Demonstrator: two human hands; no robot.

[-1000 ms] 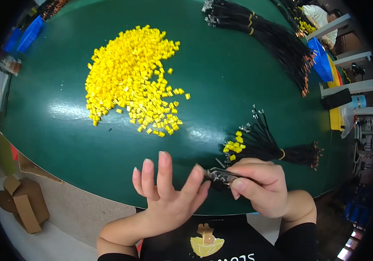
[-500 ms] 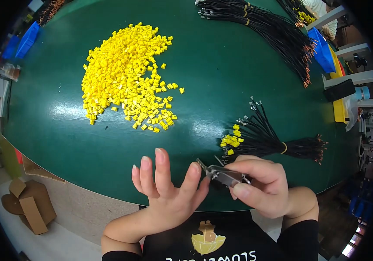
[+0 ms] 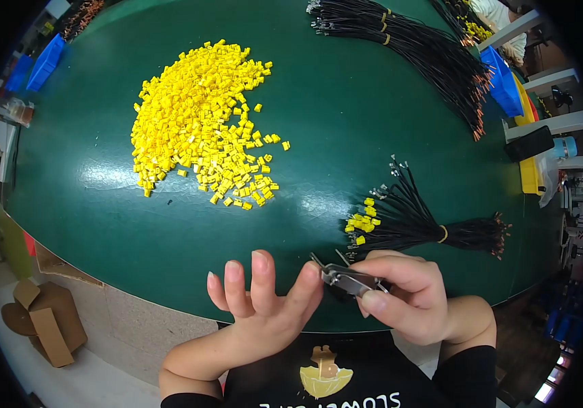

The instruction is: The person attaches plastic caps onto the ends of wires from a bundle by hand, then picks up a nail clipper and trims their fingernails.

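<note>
My right hand (image 3: 412, 294) grips a metal nail clipper (image 3: 347, 277) between its thumb and bent fingers, over the near edge of the table. The clipper's jaws point left, towards my left hand (image 3: 268, 309). That hand is palm up with its fingers stretched and spread, holding nothing. Its index fingertip is right at the clipper's jaws; whether they touch is hard to make out. The left thumb is mostly hidden behind the index finger. Just beyond my right hand lies a tied bundle of black wires (image 3: 407, 224), some of them tipped with yellow connector housings (image 3: 363, 222).
A large heap of yellow housings (image 3: 193, 115) lies on the green table (image 3: 305, 122). Another, bigger bundle of black wires (image 3: 417, 51) rests at the far right. Blue bins (image 3: 502, 81) and a dark phone-like object (image 3: 529, 143) line the right edge. A cardboard box (image 3: 53, 323) stands at lower left.
The left hand has dropped slightly towards me, and its index fingertip has shifted a little right against the clipper. The clipper's arms look slightly more spread.
</note>
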